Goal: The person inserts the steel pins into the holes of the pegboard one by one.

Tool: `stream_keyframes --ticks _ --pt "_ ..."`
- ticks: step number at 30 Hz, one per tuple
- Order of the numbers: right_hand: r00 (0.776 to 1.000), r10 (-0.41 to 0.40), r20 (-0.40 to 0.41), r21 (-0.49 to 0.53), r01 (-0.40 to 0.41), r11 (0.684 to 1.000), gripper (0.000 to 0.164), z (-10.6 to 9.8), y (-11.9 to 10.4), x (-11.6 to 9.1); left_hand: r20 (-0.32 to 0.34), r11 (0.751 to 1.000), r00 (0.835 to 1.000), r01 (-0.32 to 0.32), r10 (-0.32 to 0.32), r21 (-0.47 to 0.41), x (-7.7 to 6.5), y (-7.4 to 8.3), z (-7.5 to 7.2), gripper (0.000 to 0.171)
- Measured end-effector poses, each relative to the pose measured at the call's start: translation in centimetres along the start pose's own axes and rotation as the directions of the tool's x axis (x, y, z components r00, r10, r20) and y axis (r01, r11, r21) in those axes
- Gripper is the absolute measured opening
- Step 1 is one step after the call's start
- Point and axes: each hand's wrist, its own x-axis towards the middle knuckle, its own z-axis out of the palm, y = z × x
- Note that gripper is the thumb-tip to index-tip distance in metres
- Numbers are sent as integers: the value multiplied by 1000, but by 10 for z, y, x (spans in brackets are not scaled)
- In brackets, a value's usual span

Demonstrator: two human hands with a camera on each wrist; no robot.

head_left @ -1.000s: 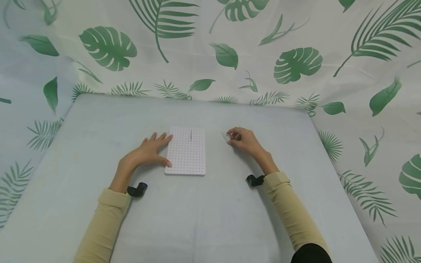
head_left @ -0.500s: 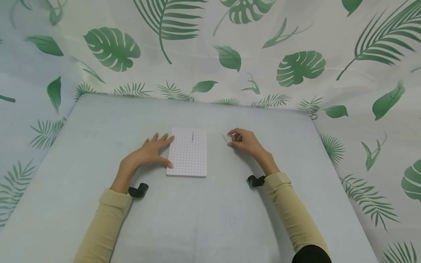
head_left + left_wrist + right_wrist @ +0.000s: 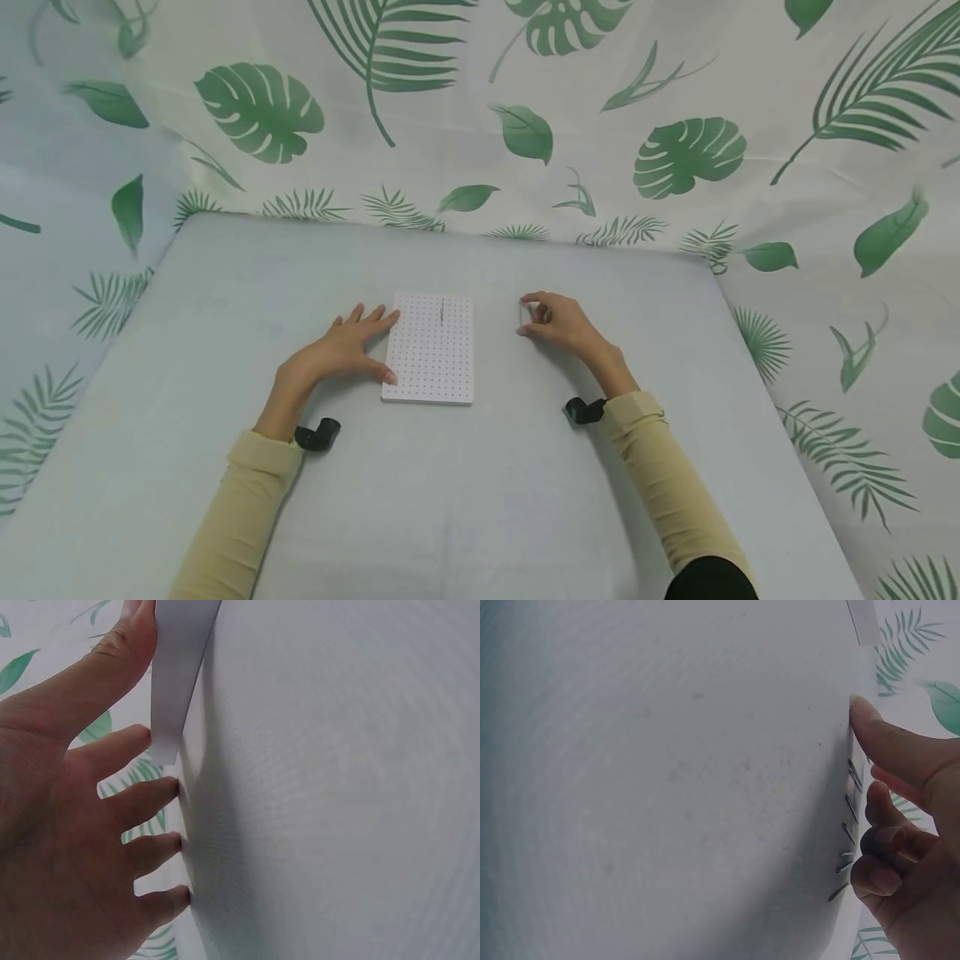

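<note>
A white pegboard (image 3: pixel 429 358) with rows of small holes sits on the table. One thin metal pin (image 3: pixel 442 312) stands on it near its far edge. My left hand (image 3: pixel 337 346) lies spread at the board's left side, thumb and forefinger touching its edge; the left wrist view shows the other fingertips on the table. Right of the board, my right hand (image 3: pixel 558 321) holds another thin metal pin (image 3: pixel 521 315) lengthwise between thumb and forefinger tips. Several loose metal pins (image 3: pixel 849 808) lie on the table by its curled other fingers, mostly hidden in the head view.
The white-covered table (image 3: pixel 465 492) reaches back to a curtain (image 3: pixel 577 75) printed with green leaves. A dark wrist camera (image 3: pixel 318 434) sits at the left wrist, and another dark camera (image 3: pixel 582 411) at the right.
The pin by the right hand has turned from slanting to straight between thumb and forefinger. The whole head view has shifted slightly. The left hand stays on the board's edge.
</note>
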Motion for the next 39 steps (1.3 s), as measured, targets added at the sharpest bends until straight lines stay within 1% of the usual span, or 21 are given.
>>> stream_keyframes --ticks 4,9,20,28,34,39 --pt "1000 -2 14 -9 2 1000 53 0 2 1 -1 1000 1000 5 -5 6 0 0 0 105" --pt "1000 11 8 -5 -11 1000 55 1 3 3 -1 1000 1000 7 -7 10 1 -1 0 105" --pt "999 40 13 3 -40 999 54 1 -1 3 -4 1000 1000 19 -19 14 0 0 0 105" --pt "998 62 -4 12 -62 998 53 1 -1 3 -2 1000 1000 20 -20 16 1 0 0 105" --pt "995 95 -15 32 -94 995 54 1 -3 2 -5 1000 1000 13 -13 19 1 -1 0 106" --pt "995 90 -45 50 -88 995 50 1 -4 0 -4 1000 1000 19 -19 20 1 -1 0 106"
